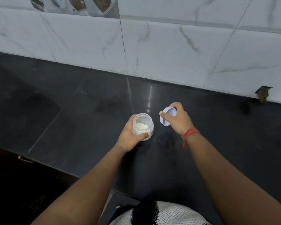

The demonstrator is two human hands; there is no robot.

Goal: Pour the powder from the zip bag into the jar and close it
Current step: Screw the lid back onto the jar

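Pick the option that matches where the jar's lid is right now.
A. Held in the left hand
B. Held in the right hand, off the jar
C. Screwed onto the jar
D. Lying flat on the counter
B: the right hand grips the lilac lid beside the jar, whose mouth is open, with white powder visible inside, while the left hand holds the jar.

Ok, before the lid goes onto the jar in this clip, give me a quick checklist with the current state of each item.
1. Powder is in the jar: ok.
2. Jar upright on the counter: ok.
3. Left hand grips the jar to steady it: ok.
4. Right hand holds the lid: ok.
5. Lid lined up over the jar mouth: not ok, it is off to the right and tilted.
6. Jar rim free of powder: cannot tell.
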